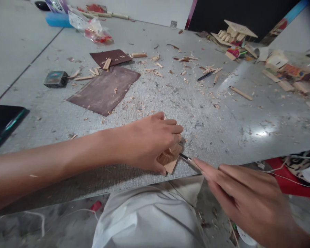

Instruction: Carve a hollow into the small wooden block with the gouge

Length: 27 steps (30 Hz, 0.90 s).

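Observation:
My left hand (150, 141) reaches in from the left and clamps a small piece of wood (170, 158) against the grey board (222, 117) near its front edge, fingers curled over it. My right hand (245, 196) comes in from the lower right, fingers pinched together on a thin craft knife (187, 158). The knife's metal tip touches the right side of the wood piece. Most of the knife's handle is hidden under my fingers.
Two sheets of brown sandpaper (105, 89) lie at centre left, with wood chips and sticks scattered around. A small dark block (55, 79) sits at left, a dark tablet (2, 124) at the left edge. A stick house (235, 34) and wood scraps (286, 75) stand at back right.

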Motion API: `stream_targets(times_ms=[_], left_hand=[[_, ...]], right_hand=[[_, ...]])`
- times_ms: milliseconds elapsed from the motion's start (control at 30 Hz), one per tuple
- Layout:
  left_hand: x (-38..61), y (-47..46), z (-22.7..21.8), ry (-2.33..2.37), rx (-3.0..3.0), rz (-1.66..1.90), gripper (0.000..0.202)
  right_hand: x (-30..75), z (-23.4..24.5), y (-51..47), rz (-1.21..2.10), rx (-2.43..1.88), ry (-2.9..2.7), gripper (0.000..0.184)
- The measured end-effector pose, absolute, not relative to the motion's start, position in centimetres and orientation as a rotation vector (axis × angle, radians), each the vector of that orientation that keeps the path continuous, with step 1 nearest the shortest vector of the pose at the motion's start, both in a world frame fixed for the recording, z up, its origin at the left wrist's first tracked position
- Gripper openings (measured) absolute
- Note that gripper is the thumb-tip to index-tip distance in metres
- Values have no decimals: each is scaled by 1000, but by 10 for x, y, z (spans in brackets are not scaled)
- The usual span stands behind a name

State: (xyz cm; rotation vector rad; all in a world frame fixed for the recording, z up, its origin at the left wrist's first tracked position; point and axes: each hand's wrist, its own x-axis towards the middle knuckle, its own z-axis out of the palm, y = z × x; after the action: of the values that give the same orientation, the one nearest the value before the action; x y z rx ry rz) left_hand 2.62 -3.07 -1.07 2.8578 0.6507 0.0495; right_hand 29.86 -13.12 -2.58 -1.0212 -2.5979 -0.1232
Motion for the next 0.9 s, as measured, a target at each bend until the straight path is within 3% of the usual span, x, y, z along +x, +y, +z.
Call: stream_targets(times_ms=[400, 767, 900], left_hand=[[25, -33, -16, 636, 2871, 125, 36], [28, -37, -17, 618, 2894, 123, 18], [27, -35, -17, 583, 2869, 125, 19]], right_hand=[[285, -21, -130, -208, -989, -2680, 30], [280, -5, -137, -435, -942, -2899, 44], [275, -10, -141, -485, -995, -2821, 46]])
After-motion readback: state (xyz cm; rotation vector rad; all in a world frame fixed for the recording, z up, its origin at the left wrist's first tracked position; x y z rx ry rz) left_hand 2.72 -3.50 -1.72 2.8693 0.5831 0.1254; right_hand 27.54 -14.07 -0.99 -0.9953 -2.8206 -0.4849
